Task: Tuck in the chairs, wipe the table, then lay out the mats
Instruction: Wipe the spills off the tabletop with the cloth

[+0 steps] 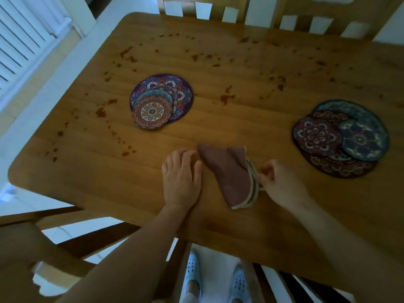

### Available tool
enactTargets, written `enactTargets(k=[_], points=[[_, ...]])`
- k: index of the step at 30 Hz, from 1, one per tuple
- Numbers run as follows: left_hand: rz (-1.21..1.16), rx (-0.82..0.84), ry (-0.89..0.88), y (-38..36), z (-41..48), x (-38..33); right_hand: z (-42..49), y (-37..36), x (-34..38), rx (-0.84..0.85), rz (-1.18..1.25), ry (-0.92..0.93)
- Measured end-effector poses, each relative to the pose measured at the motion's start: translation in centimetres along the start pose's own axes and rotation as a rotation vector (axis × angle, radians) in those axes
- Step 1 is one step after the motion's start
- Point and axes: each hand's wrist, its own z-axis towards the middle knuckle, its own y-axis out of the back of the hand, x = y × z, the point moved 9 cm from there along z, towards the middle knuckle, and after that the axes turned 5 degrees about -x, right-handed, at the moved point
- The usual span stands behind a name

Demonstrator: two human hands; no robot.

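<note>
A folded pink cloth [225,171] with a pale trimmed edge lies on the wooden table [251,119] near its front edge. My left hand [181,173] rests flat on the wood just left of the cloth, fingers straight. My right hand [277,180] pinches the cloth's pale edge on its right side. Reddish-brown stains [226,98] are scattered over the far and left parts of the tabletop. A small stack of round patterned mats [160,100] sits in the middle. A second pile of round mats [341,138] lies at the right.
Wooden chair backs [251,7] stand along the table's far side. Another chair [54,243] sits at the near left corner, and one [284,283] is below the front edge. A white radiator [24,38] is at the far left.
</note>
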Motion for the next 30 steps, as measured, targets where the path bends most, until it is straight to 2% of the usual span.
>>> enactTargets(k=[2,4,6,9,12,14,17,20,22,24,26,27,30], points=[[-0.176,0.076,-0.086,-0.4,-0.9,-3.2,-0.4,-0.8,0.3,0.03,0.078,-0.041],[-0.285,0.279,-0.101,-2.3,-2.0,-6.4,-0.7,-0.8,0.9,-0.008,0.181,-0.078],[-0.133,0.405,-0.14,-4.1,-2.6,-8.5,-1.0,-0.5,1.4,-0.048,0.238,-0.109],[0.155,0.449,-0.174,-4.8,-2.3,-9.5,-1.5,0.0,1.2,-0.101,0.278,-0.199],[0.157,0.456,-0.149,-4.5,-1.7,-9.9,-2.4,0.3,0.9,-0.144,0.302,-0.261],[0.031,0.53,-0.017,-4.5,-1.3,-8.9,-2.9,0.5,1.3,-0.175,0.322,-0.25],[-0.289,0.653,0.211,-4.4,-1.1,-6.6,-3.5,1.1,2.0,-0.255,0.445,-0.235],[-0.574,0.66,0.576,-3.2,-1.2,-3.2,-3.9,1.6,2.7,-0.301,0.706,-0.289],[-0.741,0.648,0.766,-2.5,-0.8,-2.3,-4.1,1.4,3.4,-0.244,0.923,-0.365],[-0.887,0.603,0.874,-1.6,0.4,-2.1,-4.1,1.5,4.6,-0.12,1.026,-0.387],[-0.999,0.546,0.989,-0.5,1.6,-1.9,-3.7,2.3,5.7,-0.012,0.936,-0.33],[-1.048,0.534,1.03,0.0,2.2,-1.9,-3.5,3.2,6.2,-0.015,0.838,-0.278],[-1.144,0.503,0.993,2.6,5.1,-2.1,-2.5,7.4,7.5,-0.154,0.521,-0.122]])
